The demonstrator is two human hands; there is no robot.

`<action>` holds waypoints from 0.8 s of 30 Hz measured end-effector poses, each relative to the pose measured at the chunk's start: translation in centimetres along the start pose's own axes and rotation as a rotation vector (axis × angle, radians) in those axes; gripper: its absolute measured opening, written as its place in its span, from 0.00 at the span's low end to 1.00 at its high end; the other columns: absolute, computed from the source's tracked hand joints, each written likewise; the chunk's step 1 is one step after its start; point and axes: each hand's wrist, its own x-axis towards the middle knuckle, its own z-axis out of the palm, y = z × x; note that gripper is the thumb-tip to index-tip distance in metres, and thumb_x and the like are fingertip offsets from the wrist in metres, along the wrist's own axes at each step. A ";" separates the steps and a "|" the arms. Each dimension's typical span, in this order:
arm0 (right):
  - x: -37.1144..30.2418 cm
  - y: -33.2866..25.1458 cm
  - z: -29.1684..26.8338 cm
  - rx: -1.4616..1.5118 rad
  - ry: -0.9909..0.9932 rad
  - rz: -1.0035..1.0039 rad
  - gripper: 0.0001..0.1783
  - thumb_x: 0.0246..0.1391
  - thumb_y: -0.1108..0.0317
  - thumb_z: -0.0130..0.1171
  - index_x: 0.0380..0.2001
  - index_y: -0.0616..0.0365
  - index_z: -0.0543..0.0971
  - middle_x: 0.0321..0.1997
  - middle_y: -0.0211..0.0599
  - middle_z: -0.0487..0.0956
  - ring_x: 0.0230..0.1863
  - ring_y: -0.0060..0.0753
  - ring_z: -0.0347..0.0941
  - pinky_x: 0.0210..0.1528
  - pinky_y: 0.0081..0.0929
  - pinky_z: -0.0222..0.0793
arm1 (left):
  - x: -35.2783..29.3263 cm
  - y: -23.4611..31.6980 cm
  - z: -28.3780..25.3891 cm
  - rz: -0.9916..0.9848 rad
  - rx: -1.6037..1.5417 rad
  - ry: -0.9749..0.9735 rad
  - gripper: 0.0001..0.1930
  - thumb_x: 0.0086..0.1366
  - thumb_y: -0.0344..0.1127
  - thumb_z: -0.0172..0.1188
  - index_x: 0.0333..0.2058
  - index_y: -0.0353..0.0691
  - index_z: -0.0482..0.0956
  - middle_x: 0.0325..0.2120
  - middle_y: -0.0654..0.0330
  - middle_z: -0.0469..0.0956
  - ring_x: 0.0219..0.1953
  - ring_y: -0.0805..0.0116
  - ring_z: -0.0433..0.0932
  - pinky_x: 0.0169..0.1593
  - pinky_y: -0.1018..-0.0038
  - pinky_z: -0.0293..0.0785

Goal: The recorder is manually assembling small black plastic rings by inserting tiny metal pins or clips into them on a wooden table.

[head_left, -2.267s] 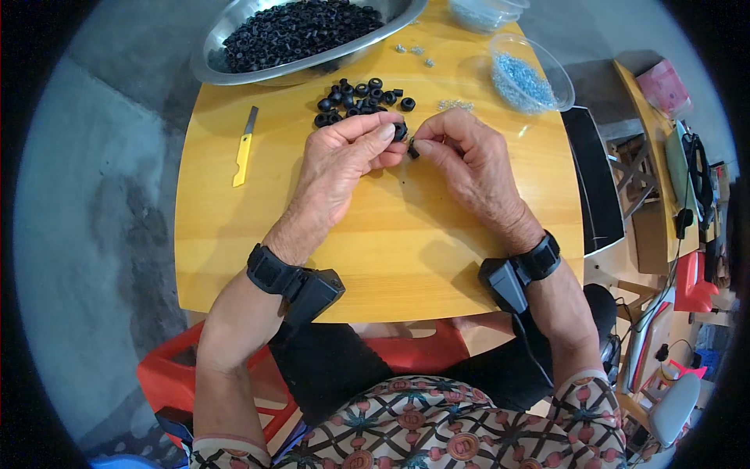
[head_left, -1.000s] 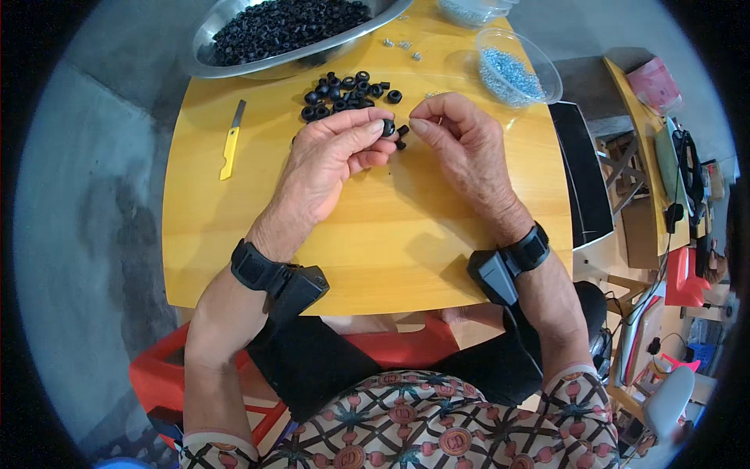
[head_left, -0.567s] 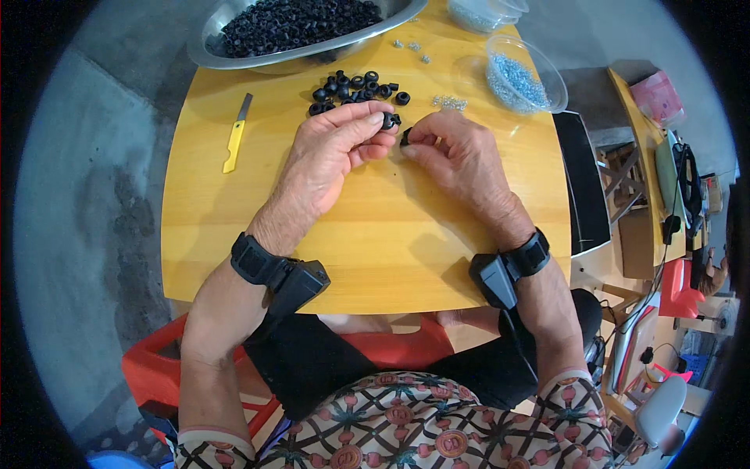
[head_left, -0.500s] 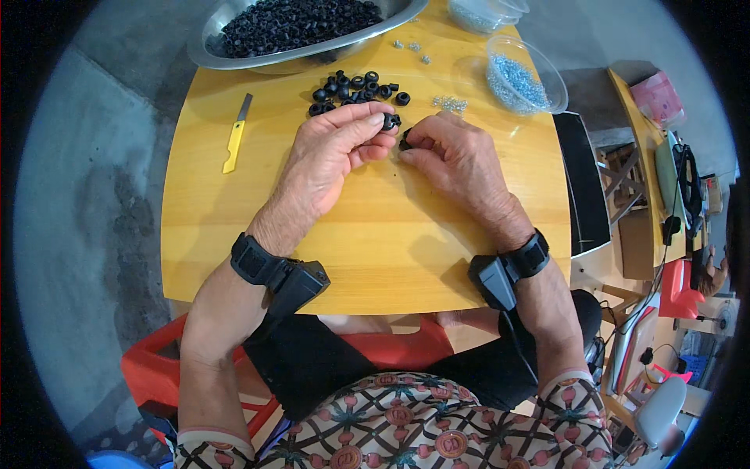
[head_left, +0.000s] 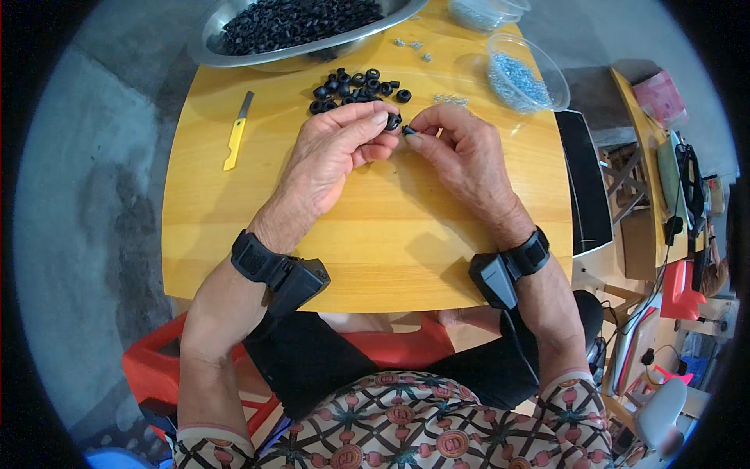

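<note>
Left hand (head_left: 340,144), upper centre of frame: thumb and forefinger pinch a black grommet (head_left: 393,122), other fingers curled beneath. Right hand (head_left: 465,148), just to its right: thumb and forefinger pinch a small dark plug (head_left: 408,130), its tip toward the grommet. The two pieces sit very near each other; contact cannot be made out. Both are held above the counter (head_left: 367,242), yellow wood, centre of frame.

Beyond the left hand, a loose cluster of black parts (head_left: 373,85), some ring-shaped, some upright, some on their sides. Top of frame, left of centre: steel bowl (head_left: 211,35) heaped with black bits (head_left: 301,25). Left of the hands, a knife (head_left: 238,133), yellow handle, blade pointing up the frame.

Upper right: clear tub (head_left: 558,86) holding bluish metal pieces (head_left: 517,78); second tub (head_left: 488,14) above it, cut by the frame edge. Small metal bits (head_left: 451,99) scattered just beyond the right hand.
</note>
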 end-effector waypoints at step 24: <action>-0.3 0.5 0.5 0.122 -0.016 -0.002 0.10 0.50 0.66 0.65 0.32 0.60 0.79 0.25 0.38 0.80 0.25 0.26 0.76 0.30 0.24 0.72 | 0.1 -0.3 0.1 -0.004 0.096 -0.019 0.14 0.65 0.34 0.58 0.47 0.35 0.78 0.34 0.63 0.80 0.32 0.78 0.78 0.40 0.81 0.77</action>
